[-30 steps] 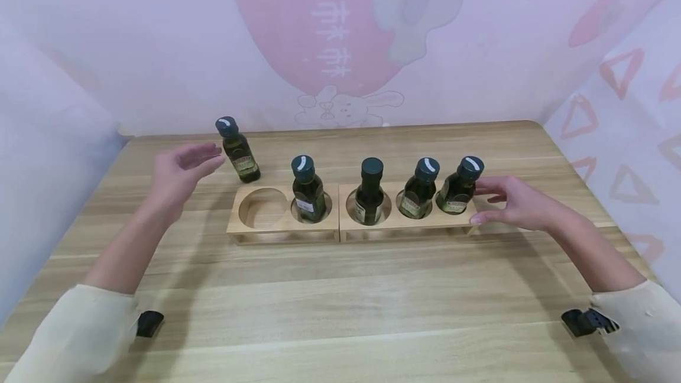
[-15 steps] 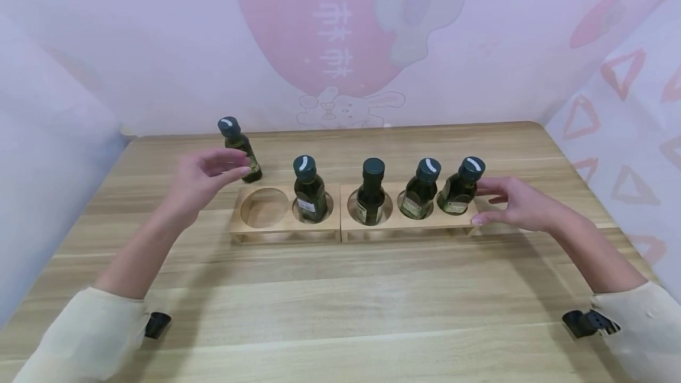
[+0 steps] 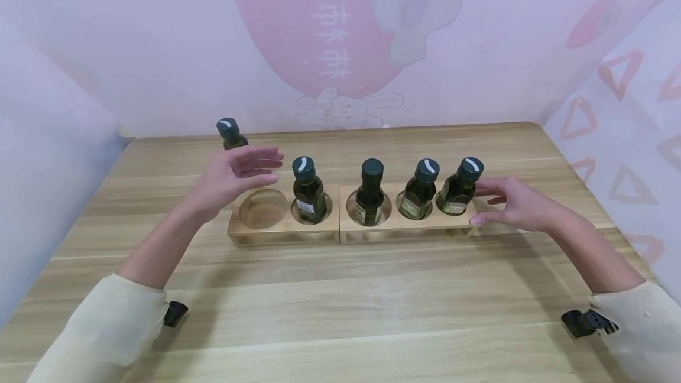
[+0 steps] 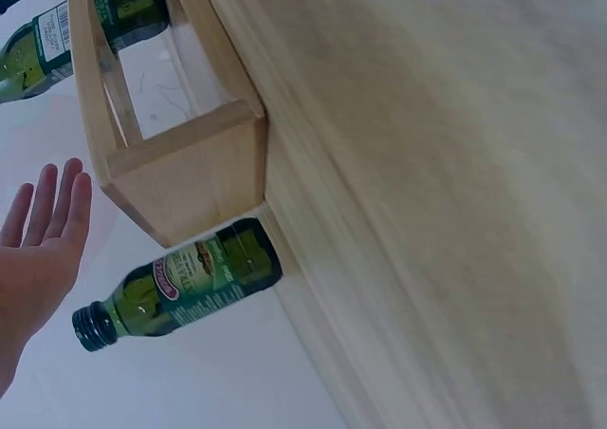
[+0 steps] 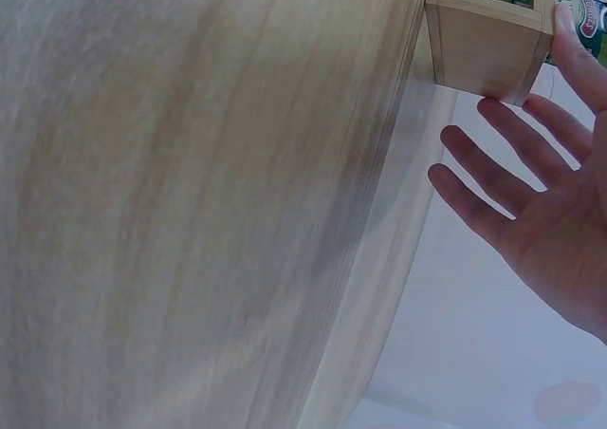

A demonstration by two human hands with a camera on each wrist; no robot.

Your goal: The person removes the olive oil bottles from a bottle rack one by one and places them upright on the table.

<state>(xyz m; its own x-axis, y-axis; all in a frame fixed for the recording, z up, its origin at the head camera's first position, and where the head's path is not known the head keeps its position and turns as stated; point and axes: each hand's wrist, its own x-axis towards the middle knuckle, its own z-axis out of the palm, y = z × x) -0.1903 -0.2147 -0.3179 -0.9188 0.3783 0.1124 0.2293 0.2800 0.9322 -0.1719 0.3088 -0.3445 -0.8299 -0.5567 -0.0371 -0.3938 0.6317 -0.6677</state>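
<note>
In the head view, my left hand (image 3: 236,175) hovers above the vacant round hole (image 3: 263,208) of the left wooden rack (image 3: 284,230), its fingers held out and nothing in them. Just beyond that hole's neighbour stands a dark green bottle (image 3: 310,200). Another bottle (image 3: 230,129) stands on the table behind my left hand, partly hidden by it; the left wrist view shows this bottle (image 4: 180,282) whole. My right hand (image 3: 513,204) holds the end of the right wooden rack (image 3: 404,228), thumb at the front corner and fingertips at the back edge.
Several capped bottles fill the right rack, one with a taller neck (image 3: 370,191). Both racks meet end to end on the wooden table (image 3: 340,294). A pale printed wall (image 3: 175,64) rises behind the table.
My left hand has moved right, from beside the lone bottle across its front to over the vacant hole. The bottles, racks and right hand have kept their places.
</note>
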